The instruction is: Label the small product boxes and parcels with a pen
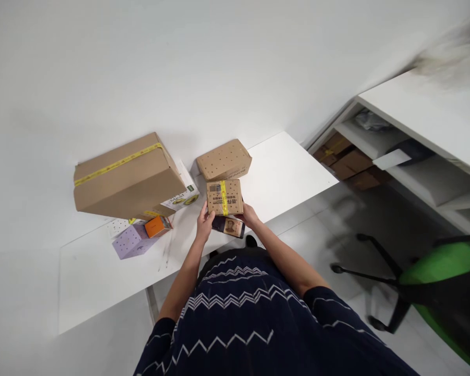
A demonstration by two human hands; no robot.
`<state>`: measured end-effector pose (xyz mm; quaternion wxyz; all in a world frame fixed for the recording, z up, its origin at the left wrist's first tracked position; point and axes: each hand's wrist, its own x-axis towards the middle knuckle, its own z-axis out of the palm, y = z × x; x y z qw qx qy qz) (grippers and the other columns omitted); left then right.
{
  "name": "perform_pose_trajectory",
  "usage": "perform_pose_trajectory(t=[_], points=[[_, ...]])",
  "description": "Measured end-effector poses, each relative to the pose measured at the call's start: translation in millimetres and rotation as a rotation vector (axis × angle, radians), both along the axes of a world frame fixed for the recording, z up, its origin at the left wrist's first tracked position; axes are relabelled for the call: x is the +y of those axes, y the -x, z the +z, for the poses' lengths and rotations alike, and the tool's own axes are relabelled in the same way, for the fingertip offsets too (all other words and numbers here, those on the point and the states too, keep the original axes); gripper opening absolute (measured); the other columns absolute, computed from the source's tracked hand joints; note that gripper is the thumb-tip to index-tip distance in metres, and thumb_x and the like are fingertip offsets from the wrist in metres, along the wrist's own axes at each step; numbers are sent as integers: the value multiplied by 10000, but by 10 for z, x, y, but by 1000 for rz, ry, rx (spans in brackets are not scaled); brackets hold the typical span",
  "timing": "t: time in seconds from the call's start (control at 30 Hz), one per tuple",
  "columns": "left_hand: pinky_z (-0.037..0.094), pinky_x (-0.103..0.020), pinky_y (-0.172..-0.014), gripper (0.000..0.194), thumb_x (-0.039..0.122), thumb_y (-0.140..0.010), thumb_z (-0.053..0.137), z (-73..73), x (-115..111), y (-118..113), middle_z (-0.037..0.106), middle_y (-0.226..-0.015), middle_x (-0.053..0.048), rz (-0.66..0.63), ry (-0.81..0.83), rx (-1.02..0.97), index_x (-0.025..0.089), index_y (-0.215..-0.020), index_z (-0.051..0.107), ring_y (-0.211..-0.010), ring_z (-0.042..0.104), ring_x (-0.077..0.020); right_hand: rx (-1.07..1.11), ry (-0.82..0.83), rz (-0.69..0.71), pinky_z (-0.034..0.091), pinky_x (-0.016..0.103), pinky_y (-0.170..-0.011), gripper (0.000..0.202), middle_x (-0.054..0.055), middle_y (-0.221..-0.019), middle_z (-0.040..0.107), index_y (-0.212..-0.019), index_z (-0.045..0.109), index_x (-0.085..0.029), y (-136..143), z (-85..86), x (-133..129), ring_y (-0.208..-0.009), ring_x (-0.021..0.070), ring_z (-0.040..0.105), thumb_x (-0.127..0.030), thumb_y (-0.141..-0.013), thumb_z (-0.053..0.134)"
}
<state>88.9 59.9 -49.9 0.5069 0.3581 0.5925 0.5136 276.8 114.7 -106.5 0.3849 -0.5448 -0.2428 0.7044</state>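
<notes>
A small brown cardboard box (215, 197) with dark dots, printed characters and a yellow tape strip is held between my two hands. My left hand (205, 222) grips its near left corner, thumb on top. At the near right corner my right hand (248, 214) is closed on the same box, its fingers partly hidden beneath. Just below the box, at the table's front edge, lies a dark phone-like object (218, 223) with a banknote (232, 226) on it. Behind stands another dotted cardboard box (224, 159), close to the held one.
On the white table (97, 292) a large taped carton (129, 183) leans at the left, beside a white printed box (186, 194). Nearer are a purple box (131, 243) and an orange box (155, 226). Rightward stand a shelf unit (446, 130) and a green chair (446, 266).
</notes>
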Motion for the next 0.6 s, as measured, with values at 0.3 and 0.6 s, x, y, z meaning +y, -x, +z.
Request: perform_pose_trajectory(t=[0.3, 0.6], points=[[419, -390, -1132, 728, 483, -841, 692, 3, 105, 32, 488, -1515, -90, -78, 69, 180, 224, -1480, 459, -1322, 539, -270, 54, 149, -48, 587, 272, -650, 105, 69, -878, 696, -850, 630, -179, 2, -24, 0, -804, 188, 643, -279, -833, 603], [433, -385, -1120, 686, 478, -812, 731, 32, 227, 109, 534, -1477, -75, -31, 105, 217, 249, -1427, 530, -1301, 557, -271, 63, 161, -54, 593, 275, -669, 88, 65, -868, 684, -866, 637, -168, 3, 5, 57, -729, 161, 652, -230, -835, 583]])
